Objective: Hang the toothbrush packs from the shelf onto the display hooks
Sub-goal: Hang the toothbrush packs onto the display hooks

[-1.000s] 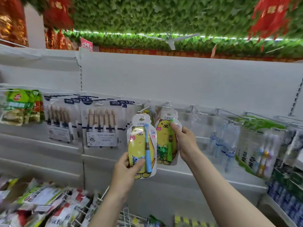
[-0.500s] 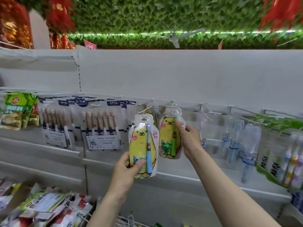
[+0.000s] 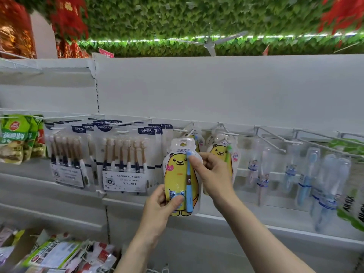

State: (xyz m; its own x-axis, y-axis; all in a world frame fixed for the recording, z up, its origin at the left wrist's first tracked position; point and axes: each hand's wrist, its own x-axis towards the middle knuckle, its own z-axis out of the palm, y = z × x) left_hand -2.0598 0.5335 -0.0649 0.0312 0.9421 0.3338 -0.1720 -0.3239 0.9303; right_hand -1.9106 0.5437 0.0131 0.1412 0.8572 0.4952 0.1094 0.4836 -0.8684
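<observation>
A yellow bear toothbrush pack with a blue brush (image 3: 180,174) is held up in front of the white display hooks (image 3: 189,132). My left hand (image 3: 161,205) pinches its lower left corner, thumb on the front. My right hand (image 3: 211,174) grips its upper right edge, fingertips beside the blue brush head. The pack's hang hole sits just below the hook tip. A second bear pack with a green brush (image 3: 222,152) hangs on the neighbouring hook (image 3: 226,133), partly hidden behind my right hand.
Six-piece brush packs (image 3: 126,160) hang to the left, green pouches (image 3: 17,138) at the far left. Clear blue toothbrush packs (image 3: 307,174) hang on the right, with bare hooks (image 3: 275,142) between. Loose packets (image 3: 55,253) lie on the shelf below left.
My right hand let go of the hanging green-brush pack and moved left onto the blue-brush pack's upper edge. The view shifted, and the pack rose slightly toward the hook.
</observation>
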